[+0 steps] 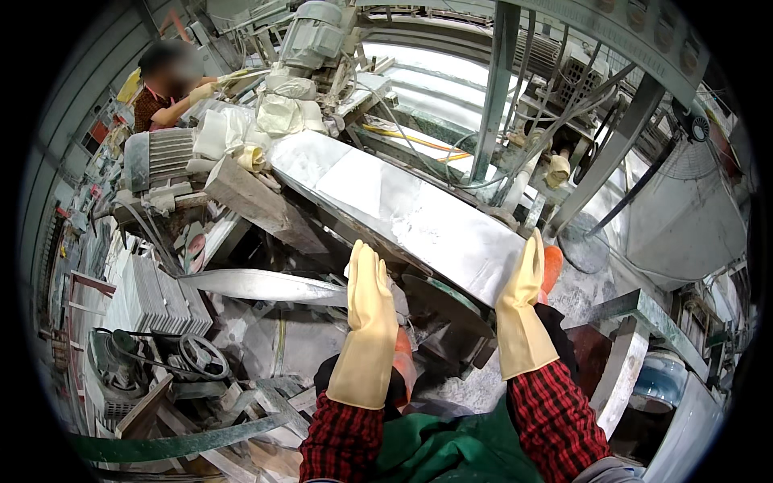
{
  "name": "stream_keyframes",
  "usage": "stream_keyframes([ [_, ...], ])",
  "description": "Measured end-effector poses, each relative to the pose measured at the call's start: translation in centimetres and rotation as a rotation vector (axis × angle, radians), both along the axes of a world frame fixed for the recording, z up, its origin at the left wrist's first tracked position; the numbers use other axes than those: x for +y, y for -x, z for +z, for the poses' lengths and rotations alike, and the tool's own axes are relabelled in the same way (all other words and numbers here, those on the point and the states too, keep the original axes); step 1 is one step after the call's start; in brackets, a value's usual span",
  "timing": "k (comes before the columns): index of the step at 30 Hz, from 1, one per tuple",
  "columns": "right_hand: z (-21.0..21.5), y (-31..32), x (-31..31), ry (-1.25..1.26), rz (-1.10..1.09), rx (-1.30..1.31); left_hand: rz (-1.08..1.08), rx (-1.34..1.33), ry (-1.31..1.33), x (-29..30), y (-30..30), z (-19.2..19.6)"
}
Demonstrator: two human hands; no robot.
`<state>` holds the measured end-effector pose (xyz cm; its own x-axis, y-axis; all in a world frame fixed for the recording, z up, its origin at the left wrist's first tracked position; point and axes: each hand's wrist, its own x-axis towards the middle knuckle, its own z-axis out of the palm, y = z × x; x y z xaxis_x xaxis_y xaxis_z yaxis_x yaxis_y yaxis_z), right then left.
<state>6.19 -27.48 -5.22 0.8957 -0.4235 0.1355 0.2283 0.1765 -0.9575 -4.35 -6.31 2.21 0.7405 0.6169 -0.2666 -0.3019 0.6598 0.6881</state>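
My left hand, in a cream rubber glove, is raised with the fingers straight and together. Opposite it, my right hand in a matching glove is also held up, fingers stretched out. The two palms roughly face each other with a wide gap between them, and no object shows in either. Beyond them runs a long white-covered machine bed, slanting from upper left to lower right. The right fingertips appear beside its near right end; whether they touch it I cannot tell. The left hand is nearest its lower edge and a pale curved strip.
A person works at the far left. Motors stand at the bed's far end. Stacked white slabs and a spoked wheel lie left. Metal posts, hanging cables and a blue bucket are right.
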Motion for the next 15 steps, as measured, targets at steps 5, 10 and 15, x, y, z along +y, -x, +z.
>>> stream_keyframes([
  [5,0.3,-0.4,0.3,0.343,-0.043,0.09,-0.002,-0.002,0.004,0.0,0.1,-0.3],
  [10,1.7,-0.4,0.1,0.412,0.051,-0.018,0.054,-0.017,-0.005,0.3,-0.1,0.2],
  [15,2.9,0.8,-2.0,-0.252,0.268,0.062,0.058,0.034,-0.019,1.1,-0.1,0.6],
])
